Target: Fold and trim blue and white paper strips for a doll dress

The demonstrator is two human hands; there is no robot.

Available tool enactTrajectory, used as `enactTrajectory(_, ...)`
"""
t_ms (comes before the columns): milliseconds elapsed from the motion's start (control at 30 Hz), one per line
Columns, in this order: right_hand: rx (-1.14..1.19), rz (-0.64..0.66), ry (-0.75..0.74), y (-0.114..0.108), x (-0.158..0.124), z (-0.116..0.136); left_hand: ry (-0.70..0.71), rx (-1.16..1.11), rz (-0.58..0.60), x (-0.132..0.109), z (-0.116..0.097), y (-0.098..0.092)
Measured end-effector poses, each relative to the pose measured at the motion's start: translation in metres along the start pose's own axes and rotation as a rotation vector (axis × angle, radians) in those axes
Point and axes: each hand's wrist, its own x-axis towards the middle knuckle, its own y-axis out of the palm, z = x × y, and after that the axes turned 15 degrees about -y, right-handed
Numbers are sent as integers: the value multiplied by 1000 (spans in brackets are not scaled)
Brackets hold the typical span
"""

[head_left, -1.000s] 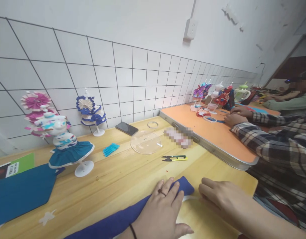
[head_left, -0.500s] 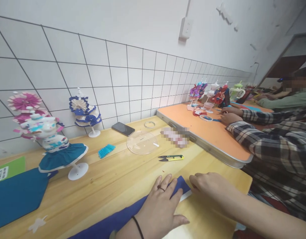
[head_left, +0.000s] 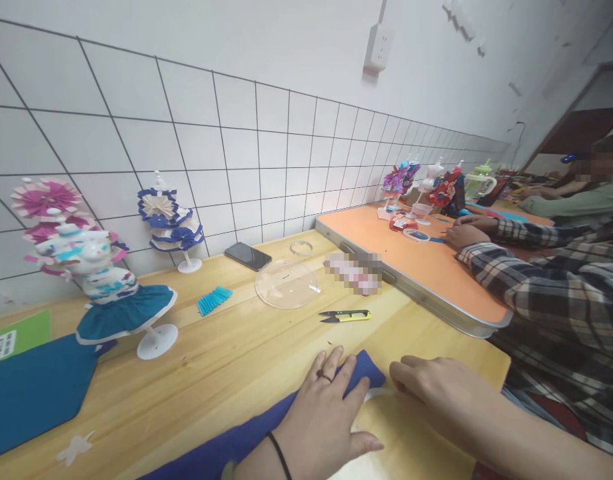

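My left hand [head_left: 326,410] lies flat with its fingers spread on a dark blue fabric strip [head_left: 246,433], pressing it to the wooden table. To its right, my right hand [head_left: 426,387] is closed in a pinch at the end of a narrow white strip [head_left: 379,393]. That strip curves out from beside the fabric's edge toward the pinched fingers; whether it is ribbon or tape I cannot tell. The fingertips of the right hand are partly hidden. Beyond both hands lie yellow-handled thread snips [head_left: 345,316].
A clear round disc [head_left: 286,285], a phone [head_left: 248,256] and pleated turquoise pieces [head_left: 214,301] lie farther back. Small dress forms, one in a teal skirt [head_left: 126,313], stand at left. At right, a person in a plaid sleeve [head_left: 511,273] works at an orange folding table [head_left: 411,267].
My right hand has moved slightly right, away from the fabric's end. The white strip, straight before, now bends in a curve. My left hand stays on the fabric.
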Motion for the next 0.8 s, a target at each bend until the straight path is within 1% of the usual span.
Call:
enactTrajectory(167, 1, -20, 21, 3, -4, 1, 6, 16, -5, 1, 0, 1)
enactTrajectory(333, 0, -58, 42, 0, 4, -6, 8, 10, 17, 0, 0, 1)
enactTrajectory(500, 12, 2, 28, 2, 13, -10, 10, 8, 29, 0, 1, 1)
enactTrajectory(800, 12, 30, 28, 2, 18, -11, 10, -7, 40, 1, 1, -1)
